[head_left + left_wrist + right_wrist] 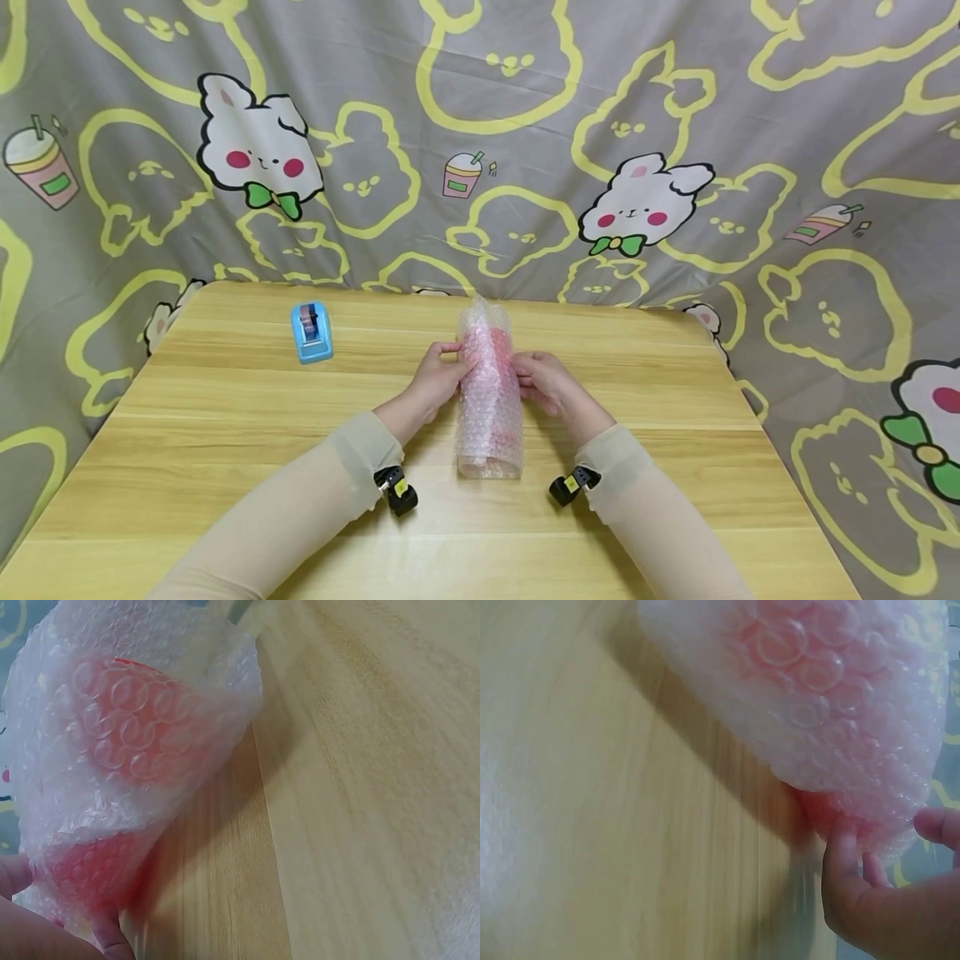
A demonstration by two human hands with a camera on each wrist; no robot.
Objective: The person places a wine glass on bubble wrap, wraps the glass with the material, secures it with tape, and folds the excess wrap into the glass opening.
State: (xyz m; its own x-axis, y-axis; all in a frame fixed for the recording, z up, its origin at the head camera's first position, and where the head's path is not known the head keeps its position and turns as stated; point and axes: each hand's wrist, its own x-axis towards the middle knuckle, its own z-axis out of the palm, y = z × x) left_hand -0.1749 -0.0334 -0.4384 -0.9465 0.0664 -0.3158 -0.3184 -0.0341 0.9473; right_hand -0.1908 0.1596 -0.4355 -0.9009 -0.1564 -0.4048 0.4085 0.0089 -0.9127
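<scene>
A roll of clear bubble wrap [489, 408] around something red and pink lies lengthwise in front of me at mid-table. My left hand [437, 382] grips its left side, thumb on top and fingers lower down, as the left wrist view also shows. From the right side my right hand [549, 385] holds the roll between thumb and fingers near its far half. Through the bubbles a red patch [131, 720] shows in the left wrist view; the shape of the wrapped object is blurred by the layers. The near end of the wrap stands open like a tube.
A blue tape dispenser [312, 333] with a roll of tape stands at the back left of the wooden table [225, 433]. Behind the table and along both sides hangs a grey patterned curtain [517, 167]. Small black cameras sit on both wrists.
</scene>
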